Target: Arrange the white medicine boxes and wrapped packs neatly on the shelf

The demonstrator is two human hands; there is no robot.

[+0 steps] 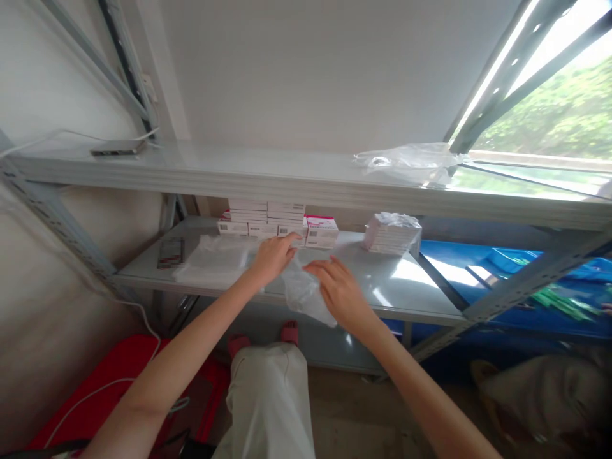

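Observation:
A thin clear plastic bag [308, 296] hangs between my hands over the front edge of the middle shelf. My left hand [276, 256] pinches its upper part, fingertips close to the boxes behind. On the bag's right side is my right hand [340, 292], thumb and fingers closed on the film, though the exact grip is partly hidden. Left of my hands, a flat pile of clear plastic bags [213, 260] lies on the shelf. Behind stand several stacked small white boxes [268, 217], some with pink print. To the right sits a block of boxes in clear wrap [391, 233].
The upper shelf [253, 171] spans above my hands, with crumpled clear plastic [406, 162] and a flat grey device [119, 148] on it. A blue container [478, 268] holds green items at right. Below left are a red stool-like object [109, 376] and a white cable.

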